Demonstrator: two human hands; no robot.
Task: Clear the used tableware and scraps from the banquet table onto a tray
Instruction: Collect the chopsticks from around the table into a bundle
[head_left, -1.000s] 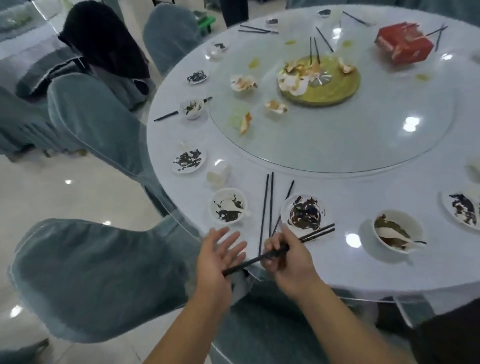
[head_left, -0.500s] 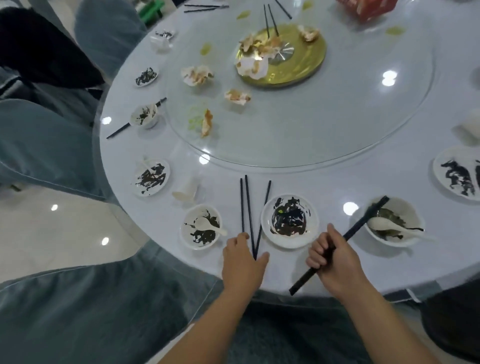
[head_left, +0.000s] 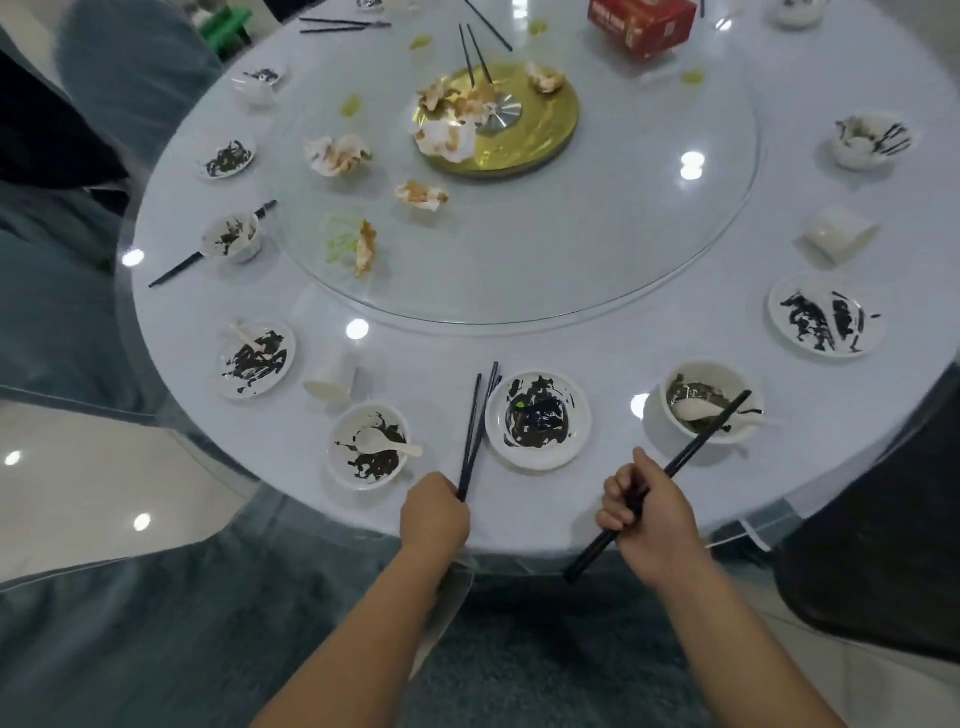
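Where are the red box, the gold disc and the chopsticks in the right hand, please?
Red box (head_left: 641, 26), head view, on its middle.
Gold disc (head_left: 553, 130), head view, on its bare right side.
Chopsticks (head_left: 696, 448), head view, on the shaft above the right hand (head_left: 649, 514).

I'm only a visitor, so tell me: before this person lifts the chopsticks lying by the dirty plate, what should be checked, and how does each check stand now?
1. Left hand grips the near ends of the lying chopsticks: ok.
2. Every lying chopstick is caught in that grip: cannot tell.
3. Right hand holds the raised chopsticks securely: ok.
4. Raised tips are clear of the bowl and its spoon: cannot tell.
5. A tray is in sight to receive them: not ok, none shows.
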